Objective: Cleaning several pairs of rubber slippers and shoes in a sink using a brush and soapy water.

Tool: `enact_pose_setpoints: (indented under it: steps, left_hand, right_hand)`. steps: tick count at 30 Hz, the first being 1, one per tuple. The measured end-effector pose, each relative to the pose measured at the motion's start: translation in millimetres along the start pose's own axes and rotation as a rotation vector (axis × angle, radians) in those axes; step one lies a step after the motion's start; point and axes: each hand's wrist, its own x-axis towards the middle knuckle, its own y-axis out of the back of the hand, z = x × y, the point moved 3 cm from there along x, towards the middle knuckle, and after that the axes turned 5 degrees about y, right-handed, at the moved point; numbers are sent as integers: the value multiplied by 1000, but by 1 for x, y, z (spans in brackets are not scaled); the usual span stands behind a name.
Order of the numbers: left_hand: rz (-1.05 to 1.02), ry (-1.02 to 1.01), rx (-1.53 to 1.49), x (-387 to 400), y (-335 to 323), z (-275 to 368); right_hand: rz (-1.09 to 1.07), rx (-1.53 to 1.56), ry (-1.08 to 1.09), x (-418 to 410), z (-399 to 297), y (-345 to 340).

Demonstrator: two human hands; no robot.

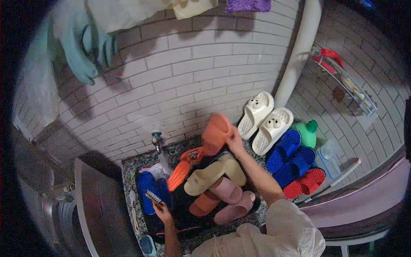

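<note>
My left hand (163,212) holds a scrub brush (154,199) with pale bristles, over a pair of blue slippers (147,192) at the basin's left. Raised near the wall, my right hand (233,140) grips an orange slipper (215,131), blurred. Below it lie an orange slipper (179,175) with a dark logo on its strap, beige slippers (204,180), pink slippers (236,210) and a reddish-brown slipper (204,204). The metal tap (156,141) stands above the blue pair, with what looks like water beneath it.
White slippers (273,130) lean at the back right corner, beside blue textured slippers (290,147), a red pair (310,182) and a green bottle (306,136). A long-handled brush (134,208) and a blue-grey brush (147,245) lie on the granite rim (128,173). Rubber gloves (78,54) hang upper left.
</note>
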Motion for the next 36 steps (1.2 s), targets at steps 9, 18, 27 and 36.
enact_pose_setpoints:
  steps: [9, 18, 27, 36]
  left_hand:
    - [53, -144, 11, -6, 4, -7]
    - [-34, -71, 96, -11, 9, -3]
    - [-141, -57, 24, -6, -22, 9]
    - [-270, 348, -16, 52, -82, 18]
  right_hand:
    - [260, -279, -36, 11, 36, 119]
    - [255, -688, 12, -9, 10, 104]
    - [196, -589, -53, -35, 3, 86]
    - [-462, -643, 137, -100, 13, -34]
